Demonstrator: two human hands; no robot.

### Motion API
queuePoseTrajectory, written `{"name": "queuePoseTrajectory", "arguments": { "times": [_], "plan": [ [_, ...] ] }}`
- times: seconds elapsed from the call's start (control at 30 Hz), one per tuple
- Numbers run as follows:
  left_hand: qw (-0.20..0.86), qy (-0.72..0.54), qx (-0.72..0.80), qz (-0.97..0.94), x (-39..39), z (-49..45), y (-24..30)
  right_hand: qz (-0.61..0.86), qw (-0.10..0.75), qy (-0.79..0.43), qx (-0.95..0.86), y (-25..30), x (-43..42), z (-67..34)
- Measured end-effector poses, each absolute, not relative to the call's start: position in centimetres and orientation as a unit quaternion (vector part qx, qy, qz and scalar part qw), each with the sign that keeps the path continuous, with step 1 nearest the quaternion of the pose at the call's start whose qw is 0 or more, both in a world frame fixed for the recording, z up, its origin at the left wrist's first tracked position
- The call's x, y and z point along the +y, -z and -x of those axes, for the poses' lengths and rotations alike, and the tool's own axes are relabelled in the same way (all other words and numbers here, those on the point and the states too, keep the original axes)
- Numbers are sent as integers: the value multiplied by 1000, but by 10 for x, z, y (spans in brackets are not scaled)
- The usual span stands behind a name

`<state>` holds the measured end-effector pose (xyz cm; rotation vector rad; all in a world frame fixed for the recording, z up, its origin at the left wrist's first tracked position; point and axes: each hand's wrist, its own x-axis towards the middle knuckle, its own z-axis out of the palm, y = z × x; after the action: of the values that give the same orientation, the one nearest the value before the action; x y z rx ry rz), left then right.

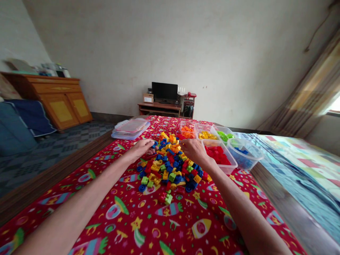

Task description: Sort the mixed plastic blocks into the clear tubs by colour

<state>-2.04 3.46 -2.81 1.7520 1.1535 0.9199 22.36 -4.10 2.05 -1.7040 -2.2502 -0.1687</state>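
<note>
A heap of small plastic bricks [171, 164] in red, blue, yellow, green and orange lies on a red patterned cloth [148, 219]. My left hand [142, 148] rests at the heap's far left edge, fingers curled around a blue piece [154, 144]. My right hand [193, 149] sits on the heap's far right side, fingers bent down into the bricks; what they hold is hidden. Both forearms stretch forward across the cloth.
Clear tubs stand beyond the heap: red bricks [218, 154], blue bricks [243, 156], green bricks [225, 135], yellow bricks [207, 135], orange bricks [187, 131]. Stacked lids [130, 128] lie at the far left. A wooden edge [287, 209] runs along the right.
</note>
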Motion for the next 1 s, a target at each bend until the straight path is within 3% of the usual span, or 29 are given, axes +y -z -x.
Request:
{"name": "queuePoseTrajectory", "arguments": {
  "times": [0.27,0.6,0.73,0.87,1.0],
  "plan": [
    [582,-361,367,-629,3,-16,9,487,251,-15,-836,-10,-46,-198],
    [558,-335,413,-638,-4,-25,6,468,333,-74,-815,11,-37,-192],
    [466,-337,441,-689,13,-10,9,528,407,-168,-726,6,-34,-194],
    [251,-308,508,-764,40,19,20,510,471,-332,-639,6,-26,-197],
    [180,-235,495,-817,52,34,32,459,516,-437,-576,6,-24,-196]
  ]
}}
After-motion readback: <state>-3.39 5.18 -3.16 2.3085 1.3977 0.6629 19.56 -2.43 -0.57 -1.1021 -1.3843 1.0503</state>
